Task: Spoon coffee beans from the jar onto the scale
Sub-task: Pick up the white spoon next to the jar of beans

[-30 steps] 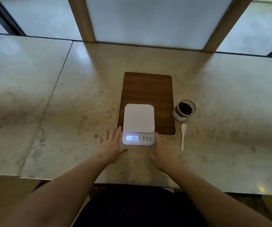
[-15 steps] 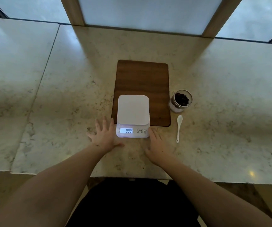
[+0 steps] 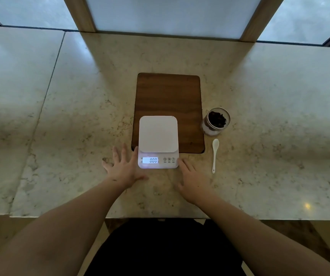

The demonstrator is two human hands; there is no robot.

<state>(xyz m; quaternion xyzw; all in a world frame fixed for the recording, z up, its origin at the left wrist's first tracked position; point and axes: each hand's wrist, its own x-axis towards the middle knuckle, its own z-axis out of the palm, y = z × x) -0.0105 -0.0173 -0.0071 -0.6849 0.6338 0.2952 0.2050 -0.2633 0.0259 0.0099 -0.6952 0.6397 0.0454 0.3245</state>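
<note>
A white digital scale point(image 3: 158, 136) sits half on a dark wooden board point(image 3: 169, 96), its lit display reading 0.00 and its platform bare. A small open glass jar point(image 3: 216, 121) with dark coffee beans stands just right of the board. A white spoon point(image 3: 214, 154) lies on the marble in front of the jar, bowl pointing away from me. My left hand point(image 3: 123, 168) lies flat on the table, fingers spread, at the scale's left front corner. My right hand point(image 3: 193, 181) rests palm down at its right front corner. Neither hand holds anything.
The marble table point(image 3: 60, 116) has a seam running down its left part and its near edge just in front of my body. Wooden window posts point(image 3: 79, 14) and frosted panes stand behind the far edge.
Both hands have stayed flat beside the scale's front. The view shifted slightly as my head moved; the scale, jar and spoon have not moved.
</note>
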